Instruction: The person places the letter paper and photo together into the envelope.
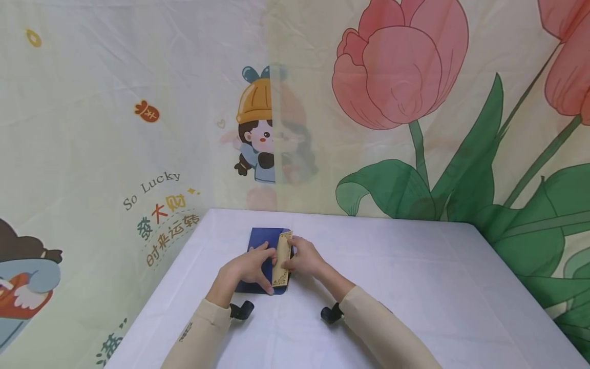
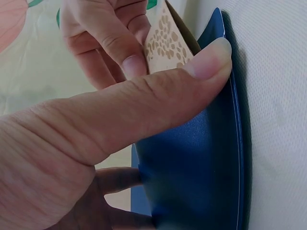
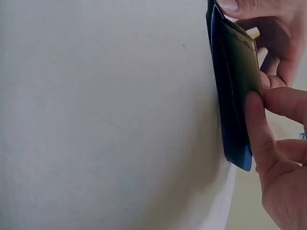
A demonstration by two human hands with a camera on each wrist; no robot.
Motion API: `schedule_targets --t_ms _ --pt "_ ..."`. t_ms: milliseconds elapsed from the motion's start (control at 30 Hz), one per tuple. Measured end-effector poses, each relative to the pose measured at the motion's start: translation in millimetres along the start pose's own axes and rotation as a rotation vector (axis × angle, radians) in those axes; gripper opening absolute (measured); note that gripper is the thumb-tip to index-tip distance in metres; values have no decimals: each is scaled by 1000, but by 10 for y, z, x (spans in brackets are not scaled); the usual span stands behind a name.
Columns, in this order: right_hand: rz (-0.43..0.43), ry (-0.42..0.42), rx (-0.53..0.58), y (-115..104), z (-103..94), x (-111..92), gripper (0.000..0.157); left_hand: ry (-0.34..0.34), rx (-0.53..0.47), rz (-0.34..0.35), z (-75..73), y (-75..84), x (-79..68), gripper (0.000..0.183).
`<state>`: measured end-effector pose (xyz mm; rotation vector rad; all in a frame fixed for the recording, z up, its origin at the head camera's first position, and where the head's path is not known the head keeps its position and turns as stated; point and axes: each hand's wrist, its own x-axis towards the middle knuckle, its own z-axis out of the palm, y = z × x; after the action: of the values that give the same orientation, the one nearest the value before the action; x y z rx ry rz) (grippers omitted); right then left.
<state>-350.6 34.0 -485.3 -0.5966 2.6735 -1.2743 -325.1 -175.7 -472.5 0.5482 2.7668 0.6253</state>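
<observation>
A dark blue folded paper cover (image 1: pixel 261 236) lies on the table. Along its right side stands a narrow cream panel (image 1: pixel 280 275) with a gold-brown pattern, tilted up from the blue paper in both wrist views. My left hand (image 1: pixel 250 265) rests spread over the cover, its thumb (image 2: pixel 144 115) stretched across the blue near edge and the other fingers farther up. With thumb and fingertips my right hand (image 1: pixel 306 257) pinches the cream panel by its right edge. Whether the panel is joined to the blue cover, I cannot tell.
A white-covered table (image 1: pixel 405 287) spreads around the hands. Printed curtains with a tulip (image 1: pixel 401 66) and cartoon figures hang behind and at the left. Dark wrist-camera mounts (image 1: pixel 241 310) sit by the cuffs, close to the table.
</observation>
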Motion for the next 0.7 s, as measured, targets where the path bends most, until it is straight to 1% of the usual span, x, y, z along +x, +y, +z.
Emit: schedule_targets --t_ms 100,200,267,433,600,700 --pt "-45 10 -72 -9 17 -8 80 -1 5 4 0 -5 5 66" --pt "-66 -4 -96 -24 23 -24 79 0 4 11 -2 -12 9 66" --pt "-66 -13 -105 -39 19 -33 77 1 1 13 -5 -16 9 65" --pt "-54 -33 -112 -57 26 -67 74 3 -6 7 -4 -21 10 65" --pt "-75 -52 -82 -65 36 -90 70 2 -5 -4 0 -18 14 64" --pt "-58 -62 -63 -76 41 -95 70 2 -6 -9 2 -14 15 64"
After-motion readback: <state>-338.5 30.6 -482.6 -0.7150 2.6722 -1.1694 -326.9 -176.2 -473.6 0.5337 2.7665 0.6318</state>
